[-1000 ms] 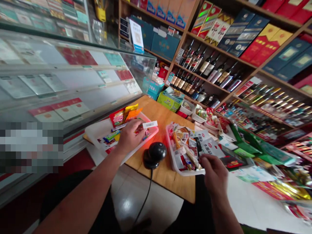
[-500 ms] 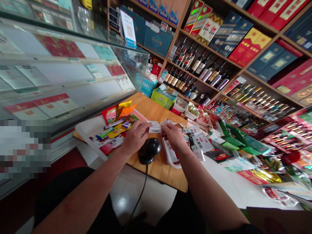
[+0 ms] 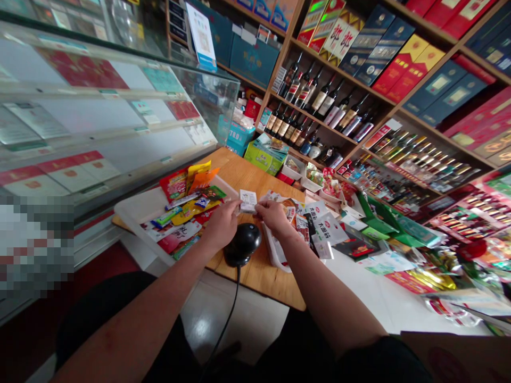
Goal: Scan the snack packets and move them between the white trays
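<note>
Between my two hands is a small whitish printed packet (image 3: 248, 201), its fine print too small to read. My left hand (image 3: 222, 225) pinches its left edge, and my right hand (image 3: 274, 217) pinches its right edge. Just below it stands a black barcode scanner (image 3: 242, 243) with a cable running down toward me. Left of my left hand lies a white tray (image 3: 130, 208) of colourful snack packets. Partly behind my right forearm is another white tray (image 3: 276, 251), holding several snack packets, among them silver-white ones (image 3: 326, 226).
The wooden table (image 3: 275, 284) carries both trays. A glass display counter (image 3: 99, 122) runs along the left. Shelves of bottles (image 3: 319, 101) and boxes rise behind. A green box (image 3: 264, 155) stands past the table's far edge, and piled goods (image 3: 415, 260) lie on the right.
The packet has tilted, so a broader printed face shows instead of the face with the barcode. Both hands still hold it. The camera view has shifted slightly.
</note>
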The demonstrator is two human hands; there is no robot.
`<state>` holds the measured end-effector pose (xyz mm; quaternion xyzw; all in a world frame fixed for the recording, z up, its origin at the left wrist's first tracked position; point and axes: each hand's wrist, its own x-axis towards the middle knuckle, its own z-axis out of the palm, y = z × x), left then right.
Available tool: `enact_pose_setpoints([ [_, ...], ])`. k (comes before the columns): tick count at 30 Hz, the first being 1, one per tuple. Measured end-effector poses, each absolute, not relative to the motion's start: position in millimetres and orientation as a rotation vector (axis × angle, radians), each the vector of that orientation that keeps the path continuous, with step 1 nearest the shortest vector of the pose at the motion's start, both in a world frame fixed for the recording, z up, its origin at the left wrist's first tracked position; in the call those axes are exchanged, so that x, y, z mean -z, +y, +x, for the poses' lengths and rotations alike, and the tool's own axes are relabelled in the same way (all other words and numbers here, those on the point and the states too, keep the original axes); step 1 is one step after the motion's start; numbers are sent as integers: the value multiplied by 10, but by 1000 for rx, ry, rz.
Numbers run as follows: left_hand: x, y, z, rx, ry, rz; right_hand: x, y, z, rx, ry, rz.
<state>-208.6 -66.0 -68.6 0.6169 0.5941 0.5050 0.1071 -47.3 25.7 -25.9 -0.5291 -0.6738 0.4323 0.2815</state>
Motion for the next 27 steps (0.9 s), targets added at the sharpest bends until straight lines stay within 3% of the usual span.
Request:
enact_pose_setpoints([
  [5,689,-671,-2115,-1407,1817,1758,423,346,-462,-945,-1940,-1406],
  [11,761,-644,-2128,-1367,1825,1800,499,367,-465,-1135,-1889,-1456],
  [22,761,-640,-2107,-1297,1867,1796,496,342,-450,-974,-1894,-1480],
  [27,787,-639,-2106,-1310,1849,1805,560,378,-434,-1135,-1903,-1450],
])
